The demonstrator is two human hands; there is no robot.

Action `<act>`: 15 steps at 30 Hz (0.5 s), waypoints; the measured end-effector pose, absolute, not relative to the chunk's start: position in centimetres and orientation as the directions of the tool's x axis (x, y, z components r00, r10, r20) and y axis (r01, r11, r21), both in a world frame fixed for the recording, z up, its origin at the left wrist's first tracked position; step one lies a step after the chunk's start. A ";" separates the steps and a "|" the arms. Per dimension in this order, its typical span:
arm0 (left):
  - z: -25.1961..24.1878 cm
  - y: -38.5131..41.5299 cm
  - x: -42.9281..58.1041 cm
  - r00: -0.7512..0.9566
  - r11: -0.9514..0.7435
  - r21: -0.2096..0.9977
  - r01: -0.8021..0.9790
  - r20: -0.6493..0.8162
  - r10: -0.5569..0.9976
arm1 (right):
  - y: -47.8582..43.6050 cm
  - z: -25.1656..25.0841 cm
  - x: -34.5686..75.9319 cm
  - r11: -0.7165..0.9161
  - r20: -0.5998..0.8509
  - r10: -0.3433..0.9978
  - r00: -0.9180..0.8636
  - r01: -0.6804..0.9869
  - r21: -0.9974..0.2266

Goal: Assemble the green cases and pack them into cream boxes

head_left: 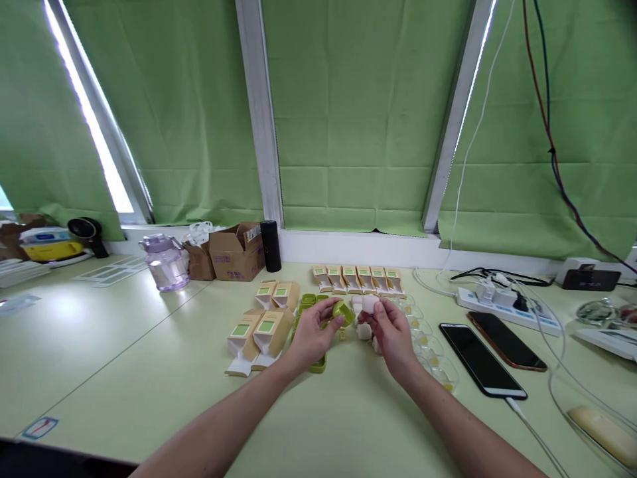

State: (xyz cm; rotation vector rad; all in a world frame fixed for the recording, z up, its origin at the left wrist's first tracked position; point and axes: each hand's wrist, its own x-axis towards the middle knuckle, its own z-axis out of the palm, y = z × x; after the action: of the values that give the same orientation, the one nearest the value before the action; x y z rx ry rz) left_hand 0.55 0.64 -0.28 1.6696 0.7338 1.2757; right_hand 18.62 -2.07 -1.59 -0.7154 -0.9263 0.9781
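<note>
My left hand [314, 332] holds a small green cup-like piece [343, 312] between thumb and fingers. Pinched in my right hand [395, 335] is a small white rounded piece [369, 304], close beside the green one but apart from it. More white pieces [364, 331] lie under and beside my right hand. Green pieces [308, 299] stand behind and under my left hand, partly hidden by it. To the right, clear plastic domes with yellow spots [434, 360] form a curved row. Cream boxes with green labels [273, 328] stand left of my left hand.
A row of cream boxes [358, 279] stands at the back. Two phones [480, 358] [507, 340] and a power strip [507, 311] with cables lie right. Back left are a purple jug [166, 265], a cardboard box [235, 252] and a black cylinder [271, 246].
</note>
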 end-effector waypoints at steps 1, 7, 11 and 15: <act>-0.3 0.7 0.5 0.290 -0.433 0.898 -0.080 0.437 0.852 | -1.9 -1.5 18.8 0.380 0.295 0.923 0.249 -0.449 -0.809; 0.3 0.4 0.3 0.232 -0.421 0.884 -0.203 0.461 0.856 | -1.9 -0.8 19.1 0.212 0.167 0.977 0.132 -0.685 -0.697; 0.5 0.3 0.2 0.200 -0.412 0.877 -0.246 0.462 0.864 | -2.1 -0.7 19.3 0.176 0.151 0.984 0.097 -0.686 -0.706; 0.7 0.2 0.1 0.191 -0.405 0.873 -0.273 0.462 0.866 | -2.2 -0.5 19.4 0.172 0.164 0.984 0.075 -0.661 -0.730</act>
State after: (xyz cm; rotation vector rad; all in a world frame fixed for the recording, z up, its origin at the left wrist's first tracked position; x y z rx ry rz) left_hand 0.12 0.16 0.68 1.4590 0.6018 1.4254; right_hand 19.45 -2.24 -0.53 -0.5472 -0.7364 1.3302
